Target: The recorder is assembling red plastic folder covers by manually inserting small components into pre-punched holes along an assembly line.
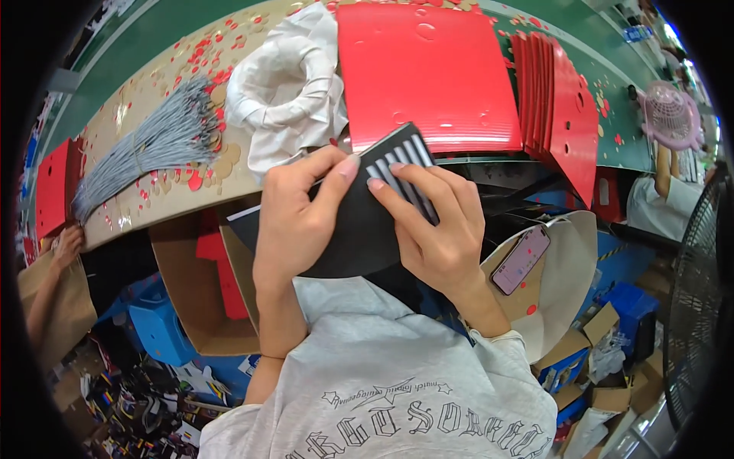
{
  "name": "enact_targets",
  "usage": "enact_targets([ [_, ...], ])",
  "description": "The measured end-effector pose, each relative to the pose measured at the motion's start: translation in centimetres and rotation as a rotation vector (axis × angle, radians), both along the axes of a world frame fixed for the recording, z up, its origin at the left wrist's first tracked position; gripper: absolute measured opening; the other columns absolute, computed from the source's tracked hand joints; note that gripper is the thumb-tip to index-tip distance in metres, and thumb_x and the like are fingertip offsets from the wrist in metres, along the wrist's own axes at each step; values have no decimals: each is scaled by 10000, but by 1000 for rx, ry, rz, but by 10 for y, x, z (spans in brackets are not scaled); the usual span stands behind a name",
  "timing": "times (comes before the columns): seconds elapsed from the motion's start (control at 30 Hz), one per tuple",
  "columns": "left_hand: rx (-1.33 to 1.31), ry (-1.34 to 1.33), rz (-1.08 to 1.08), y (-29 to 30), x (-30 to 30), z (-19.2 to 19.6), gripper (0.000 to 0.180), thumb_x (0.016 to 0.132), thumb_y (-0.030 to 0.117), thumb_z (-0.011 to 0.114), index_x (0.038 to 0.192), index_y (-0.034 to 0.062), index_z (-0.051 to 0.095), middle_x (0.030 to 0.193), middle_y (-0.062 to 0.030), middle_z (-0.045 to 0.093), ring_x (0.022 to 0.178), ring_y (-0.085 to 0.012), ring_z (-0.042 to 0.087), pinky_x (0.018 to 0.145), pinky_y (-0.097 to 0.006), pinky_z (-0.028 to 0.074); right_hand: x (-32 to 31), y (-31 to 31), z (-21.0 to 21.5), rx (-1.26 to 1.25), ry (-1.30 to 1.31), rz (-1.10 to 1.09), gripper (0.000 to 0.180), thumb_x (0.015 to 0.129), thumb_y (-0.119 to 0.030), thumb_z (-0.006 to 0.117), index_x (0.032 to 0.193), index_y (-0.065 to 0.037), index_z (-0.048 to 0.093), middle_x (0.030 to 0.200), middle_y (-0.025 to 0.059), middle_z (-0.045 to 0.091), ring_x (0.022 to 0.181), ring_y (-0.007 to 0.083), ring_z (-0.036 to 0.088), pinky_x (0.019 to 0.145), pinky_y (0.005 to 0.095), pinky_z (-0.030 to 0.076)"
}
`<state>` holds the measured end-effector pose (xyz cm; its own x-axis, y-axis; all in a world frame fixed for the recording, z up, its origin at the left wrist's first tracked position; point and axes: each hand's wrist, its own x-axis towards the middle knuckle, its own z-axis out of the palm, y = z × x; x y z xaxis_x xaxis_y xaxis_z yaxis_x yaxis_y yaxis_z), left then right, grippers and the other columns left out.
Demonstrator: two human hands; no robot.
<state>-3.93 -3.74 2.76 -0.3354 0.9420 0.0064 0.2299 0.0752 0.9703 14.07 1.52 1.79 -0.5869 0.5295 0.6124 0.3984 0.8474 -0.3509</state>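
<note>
In front of my chest I hold a flat black sheet (358,241), possibly a paper bag, with a panel of white stripes (417,157) at its upper right corner. My left hand (298,210) pinches its upper edge between thumb and bent fingers. My right hand (447,226) grips the right side, its fingertips pressing on the striped panel and its thumb hidden. Just beyond the sheet lie a stack of shiny red sheets (428,76) and a ring of crumpled white cloth or paper (287,80).
A bundle of grey cords (145,149) lies left among red and tan paper discs. Red folded pieces (554,107) stand at right. Below are an open carton (180,283), a phone (521,260) and a black fan (699,298). Another person's hand (69,243) is far left.
</note>
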Motion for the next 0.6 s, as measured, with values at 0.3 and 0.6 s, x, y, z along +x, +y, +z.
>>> enact_targets([
  [0.3, 88, -70, -21, 0, 6, -7, 211, 949, 131, 608, 845, -53, 607, 618, -129, 467, 562, -158, 422, 559, -321, 359, -2, 2, -5, -36, 83, 65, 458, 655, 46, 720, 1099, -61, 758, 988, 54, 657, 776, 204, 653, 621, 295, 540],
  [0.6, 70, -195, -206, 2, -1, -21, 249, 934, 130, 610, 762, -43, 560, 584, -120, 395, 533, -154, 351, 520, -338, 296, 3, 5, -4, -329, 118, 114, 289, 730, -21, 814, 1008, -89, 779, 899, 37, 690, 663, 157, 658, 570, 269, 540],
])
